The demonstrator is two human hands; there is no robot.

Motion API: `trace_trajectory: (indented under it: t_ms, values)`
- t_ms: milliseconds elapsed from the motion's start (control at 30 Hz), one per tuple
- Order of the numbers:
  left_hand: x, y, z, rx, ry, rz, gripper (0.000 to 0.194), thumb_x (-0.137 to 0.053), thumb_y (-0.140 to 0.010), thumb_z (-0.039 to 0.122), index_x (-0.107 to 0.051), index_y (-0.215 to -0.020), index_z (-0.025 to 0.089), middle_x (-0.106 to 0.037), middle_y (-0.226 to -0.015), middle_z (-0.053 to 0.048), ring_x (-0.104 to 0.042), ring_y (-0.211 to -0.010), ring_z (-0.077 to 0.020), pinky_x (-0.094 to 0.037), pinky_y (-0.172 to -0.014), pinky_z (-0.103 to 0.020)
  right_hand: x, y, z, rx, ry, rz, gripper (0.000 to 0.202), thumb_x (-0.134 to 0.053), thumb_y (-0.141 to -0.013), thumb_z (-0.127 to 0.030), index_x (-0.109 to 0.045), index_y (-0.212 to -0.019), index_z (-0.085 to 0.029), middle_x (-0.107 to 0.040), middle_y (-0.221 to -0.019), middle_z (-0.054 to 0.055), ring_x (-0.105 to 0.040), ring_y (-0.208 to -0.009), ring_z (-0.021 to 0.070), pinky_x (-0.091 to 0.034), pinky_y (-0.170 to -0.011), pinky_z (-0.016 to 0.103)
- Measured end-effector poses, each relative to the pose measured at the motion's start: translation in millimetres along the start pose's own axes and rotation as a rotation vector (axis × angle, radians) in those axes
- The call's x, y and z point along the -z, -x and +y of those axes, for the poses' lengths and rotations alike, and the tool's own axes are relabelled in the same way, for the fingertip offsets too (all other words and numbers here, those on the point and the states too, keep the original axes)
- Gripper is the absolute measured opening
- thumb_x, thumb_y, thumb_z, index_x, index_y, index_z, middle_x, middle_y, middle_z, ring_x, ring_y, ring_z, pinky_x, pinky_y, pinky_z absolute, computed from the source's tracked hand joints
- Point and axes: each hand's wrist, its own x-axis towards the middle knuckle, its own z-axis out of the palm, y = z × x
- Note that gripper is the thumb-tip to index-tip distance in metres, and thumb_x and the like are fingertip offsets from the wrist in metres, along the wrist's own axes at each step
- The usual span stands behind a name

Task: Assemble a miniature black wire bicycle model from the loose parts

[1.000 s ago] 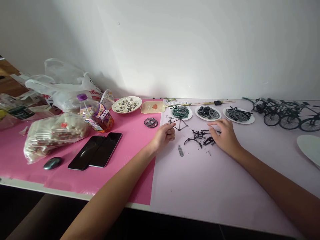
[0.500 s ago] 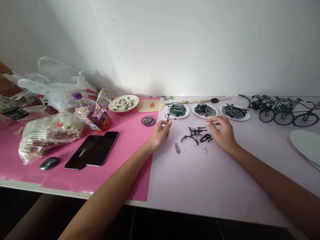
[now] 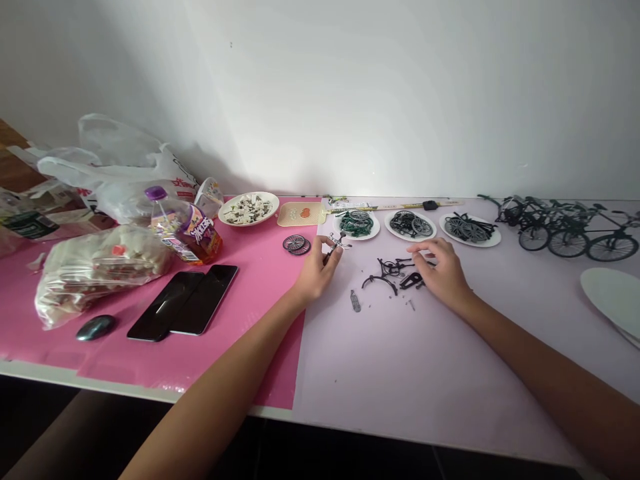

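My left hand (image 3: 316, 270) pinches a small silver-and-black part that looks like a model bicycle's handlebar (image 3: 339, 241), held just above the table. My right hand (image 3: 443, 272) hovers over the right side of the loose parts, fingers bent, thumb and forefinger slightly apart, with nothing visible between them. Between the hands lie a small black bicycle frame (image 3: 390, 268), a curved black piece (image 3: 379, 280), a black chain-guard-like piece (image 3: 411, 281) and several tiny screws. Nearer me is a flat grey bottle-shaped piece (image 3: 355, 301). Two small spoked wheels (image 3: 296, 245) lie left of my left hand.
Plates of small parts (image 3: 375, 230) line the back. Several model bicycles (image 3: 570, 230) stand at the right, near white plates (image 3: 613, 293). On the pink left side are two phones (image 3: 183, 303), a dark mouse-shaped object (image 3: 96, 327), a bottle (image 3: 185, 230) and bags (image 3: 103, 267).
My right hand has shifted slightly left and down, and its thumb and forefinger have parted. My left hand has tilted the handlebar-like part a little, showing more of it.
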Motion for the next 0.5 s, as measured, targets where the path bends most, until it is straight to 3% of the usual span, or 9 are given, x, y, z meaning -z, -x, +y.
trace_trajectory:
  t_ms: [300,500]
  values:
    - [0.8,0.8,2.9,-0.131,-0.126,0.081,0.017,-0.055,-0.104,0.034,-0.043,-0.097,0.024,-0.043,-0.064,0.009,-0.037,-0.058,-0.0121,-0.026,-0.06,-0.026,-0.9,0.7,4.0,-0.013,-0.016,-0.07,0.014,-0.059,-0.095,-0.029,-0.073,-0.093,-0.028,-0.072,-0.105,0.009,-0.064,-0.112,0.0324,-0.059,-0.089,0.05]
    - [-4.2,3.3,-0.8,-0.132,-0.124,0.059,0.02,-0.054,-0.105,0.04,-0.042,-0.103,0.024,-0.044,-0.066,0.009,-0.039,-0.06,-0.013,-0.028,-0.061,-0.027,-2.2,1.4,2.1,0.005,0.004,-0.093,0.013,-0.059,-0.094,-0.025,-0.072,-0.09,-0.028,-0.072,-0.105,0.008,-0.064,-0.111,0.0315,-0.058,-0.089,0.047]
